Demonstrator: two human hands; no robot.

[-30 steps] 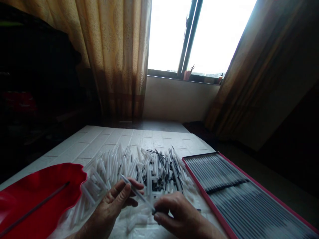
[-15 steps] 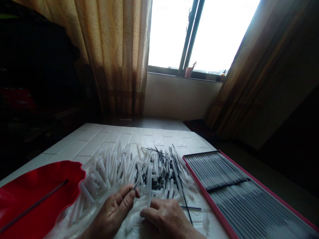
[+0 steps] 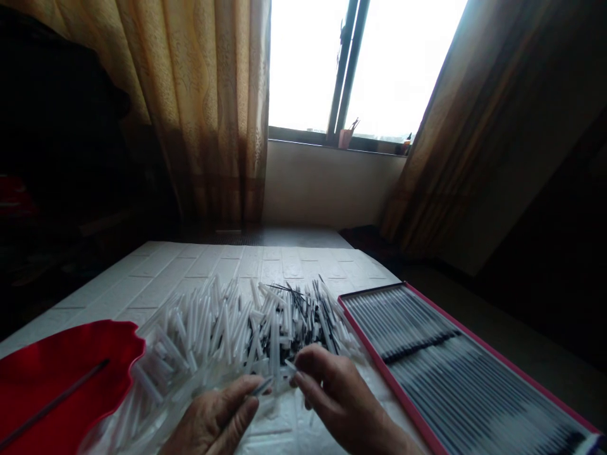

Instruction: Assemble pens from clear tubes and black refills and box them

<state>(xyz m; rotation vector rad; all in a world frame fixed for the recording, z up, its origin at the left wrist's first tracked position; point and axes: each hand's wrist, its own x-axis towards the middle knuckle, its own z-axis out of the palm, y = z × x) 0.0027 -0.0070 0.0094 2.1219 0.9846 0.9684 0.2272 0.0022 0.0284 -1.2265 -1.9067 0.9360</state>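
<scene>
My left hand (image 3: 219, 414) is low in the middle, its thumb and fingers pinched on a short, thin grey stick (image 3: 262, 386). To its right, my right hand (image 3: 334, 393) has thumb and forefinger closed on a small whitish tip (image 3: 290, 364), most of it hidden by the fingers. The two hands are apart by a small gap. Just beyond them lies a heap of clear plastic tubes (image 3: 190, 332), mixed on its right side with thin black rods (image 3: 308, 309).
A red scalloped dish (image 3: 57, 354) with one long thin rod (image 3: 57, 401) in it stands at left. At right, a pink-edged box (image 3: 396, 379) holds rows of slender tubes with dark ends. The white brick-patterned tabletop (image 3: 218, 259) reaches toward the window.
My right hand has lifted and turned from the tabletop and now pinches a whitish tip. My left hand still holds the grey stick, now tilted lower. The whole view has shifted slightly.
</scene>
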